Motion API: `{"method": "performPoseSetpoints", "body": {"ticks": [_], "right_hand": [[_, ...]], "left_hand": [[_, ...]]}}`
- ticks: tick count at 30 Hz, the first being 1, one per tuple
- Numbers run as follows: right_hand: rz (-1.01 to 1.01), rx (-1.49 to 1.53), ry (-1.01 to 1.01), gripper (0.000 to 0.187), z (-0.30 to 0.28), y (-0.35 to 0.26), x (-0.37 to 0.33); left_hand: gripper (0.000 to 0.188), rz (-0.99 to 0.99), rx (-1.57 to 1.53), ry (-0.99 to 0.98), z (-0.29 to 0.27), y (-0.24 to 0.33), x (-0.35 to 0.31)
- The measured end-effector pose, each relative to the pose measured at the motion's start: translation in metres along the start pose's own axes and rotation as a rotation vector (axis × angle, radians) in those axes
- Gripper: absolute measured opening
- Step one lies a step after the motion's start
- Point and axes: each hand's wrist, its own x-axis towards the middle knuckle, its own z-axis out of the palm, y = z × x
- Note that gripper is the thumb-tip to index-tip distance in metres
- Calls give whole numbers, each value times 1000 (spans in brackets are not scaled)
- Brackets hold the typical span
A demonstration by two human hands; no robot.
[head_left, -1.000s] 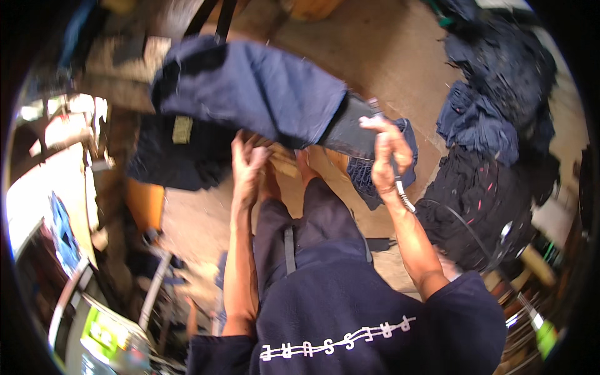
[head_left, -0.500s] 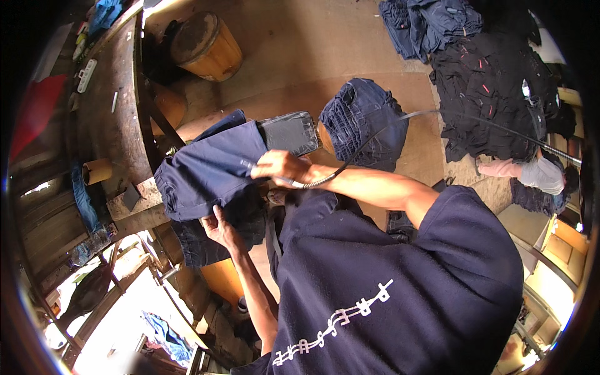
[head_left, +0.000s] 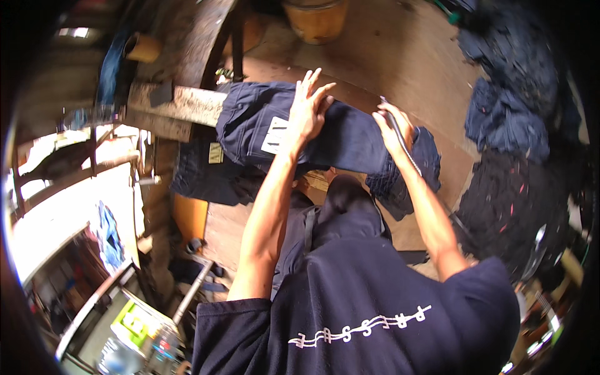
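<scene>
A pair of navy shorts point(head_left: 350, 134) with an elastic waistband is spread over a narrow support before me, a white printed patch point(head_left: 275, 134) showing near its left end. My left hand point(head_left: 309, 112) lies on the shorts beside that patch, its fingers spread. At the right end of the shorts, my right hand point(head_left: 397, 130) is closed around a slim pen-like tool whose thin tip points away from me. A dark cable point(head_left: 406, 145) runs from the tool along my right forearm. What kind of tool it is, I cannot tell.
More dark garments point(head_left: 203, 178) hang below the support at left. A stack of folded navy garments point(head_left: 425, 156) sits beyond my right hand. Black clothes point(head_left: 500, 206) and blue clothes point(head_left: 506, 119) are heaped at right. A wooden bench point(head_left: 206, 44) and a brown bucket point(head_left: 315, 22) stand farther off.
My view has turned and shifted left. The shorts now lie with a white patch showing. My left hand has moved from their near edge onto their top; my right hand is now at their right end.
</scene>
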Motion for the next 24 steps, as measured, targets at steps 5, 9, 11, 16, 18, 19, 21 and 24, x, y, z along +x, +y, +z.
{"method": "performPoseSetpoints", "body": {"ticks": [5, 9, 11, 16, 18, 19, 21, 24], "right_hand": [[-475, 169, -88, 17, 19, -61, -6], [-427, 517, -494, 28, 91, -114, -22], [-540, 530, -431, 29, 130, -118, -19], [-78, 850, -265, 39, 150, -100, 16], [-109, 833, -253, 42, 157, -97, 37], [-165, 750, -275, 44, 162, -96, 48], [-261, 702, -252, 38, 172, -97, 67], [-139, 620, -171, 34, 170, -95, 69]], "left_hand": [[53, -251, 425, 367, -67, -25, -85], [72, -494, 404, 33, -90, -61, -110], [69, -477, 519, -32, -81, -71, -108], [66, -341, 635, 111, -45, -102, -67], [64, -347, 718, 120, -38, -107, -40], [63, -351, 758, 127, -41, -106, -26], [66, -413, 633, 56, -53, -100, -5], [75, -395, 205, 131, -90, -85, -16]]}}
